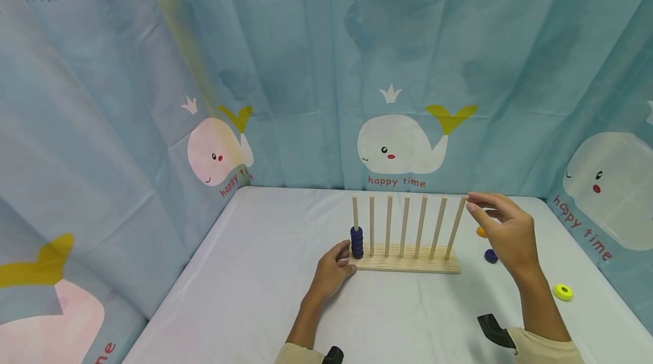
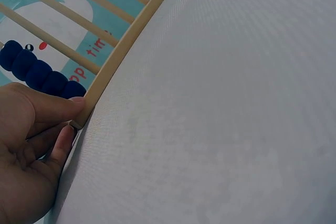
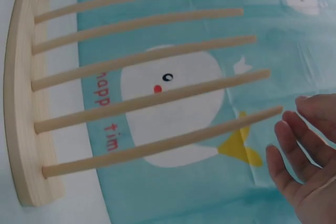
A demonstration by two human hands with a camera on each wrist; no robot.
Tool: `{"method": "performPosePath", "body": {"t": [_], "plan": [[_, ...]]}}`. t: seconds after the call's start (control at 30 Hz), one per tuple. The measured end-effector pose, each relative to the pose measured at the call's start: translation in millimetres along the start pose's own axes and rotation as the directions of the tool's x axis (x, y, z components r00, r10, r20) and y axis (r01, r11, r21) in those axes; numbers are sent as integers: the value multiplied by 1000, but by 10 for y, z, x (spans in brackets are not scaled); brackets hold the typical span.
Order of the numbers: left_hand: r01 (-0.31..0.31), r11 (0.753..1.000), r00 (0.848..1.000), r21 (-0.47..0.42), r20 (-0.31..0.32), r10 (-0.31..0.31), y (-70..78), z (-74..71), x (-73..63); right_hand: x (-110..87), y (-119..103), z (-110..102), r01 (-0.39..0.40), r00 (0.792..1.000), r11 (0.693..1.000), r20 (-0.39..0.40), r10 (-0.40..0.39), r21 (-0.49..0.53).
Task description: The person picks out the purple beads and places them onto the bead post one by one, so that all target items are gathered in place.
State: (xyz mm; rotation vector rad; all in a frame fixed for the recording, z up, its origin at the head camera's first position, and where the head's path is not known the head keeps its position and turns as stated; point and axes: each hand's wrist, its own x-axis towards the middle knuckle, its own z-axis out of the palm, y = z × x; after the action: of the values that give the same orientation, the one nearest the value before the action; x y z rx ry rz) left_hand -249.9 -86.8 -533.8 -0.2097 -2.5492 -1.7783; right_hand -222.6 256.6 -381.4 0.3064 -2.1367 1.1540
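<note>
A wooden peg rack (image 1: 405, 263) with several upright rods stands on the white table. Dark blue rings (image 1: 356, 242) are stacked on its leftmost rod; they also appear as a row of blue beads (image 2: 39, 72) in the left wrist view. My left hand (image 1: 330, 274) grips the left end of the base, its fingers at the board's corner. Beside the top of the rightmost rod (image 3: 168, 142) is my right hand (image 1: 507, 233), fingers loosely bent. Nothing shows between those fingers in the right wrist view.
To the right of the rack lie an orange ring (image 1: 482, 232), a purple ring (image 1: 491, 255) and a yellow ring (image 1: 563, 292). A blue curtain (image 1: 306, 143) with printed whales encloses the table at the back and sides.
</note>
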Motion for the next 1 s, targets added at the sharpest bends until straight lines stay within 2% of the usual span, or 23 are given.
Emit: {"method": "performPosePath", "body": {"t": [0.17,0.63,1.0], "plan": [[-14,1000,1000,-3,-1,14,2,-8,-2,-29,107,-61,-48,999,999,-17,47,-22],[-17,1000,1000,-5,15,17,0,-24,-6,-72,420,-140,-180,983,980,22,182,-89],[-11,1000,1000,5,21,11,5,-12,-2,-100,685,-182,-221,969,964,83,235,-146]]}}
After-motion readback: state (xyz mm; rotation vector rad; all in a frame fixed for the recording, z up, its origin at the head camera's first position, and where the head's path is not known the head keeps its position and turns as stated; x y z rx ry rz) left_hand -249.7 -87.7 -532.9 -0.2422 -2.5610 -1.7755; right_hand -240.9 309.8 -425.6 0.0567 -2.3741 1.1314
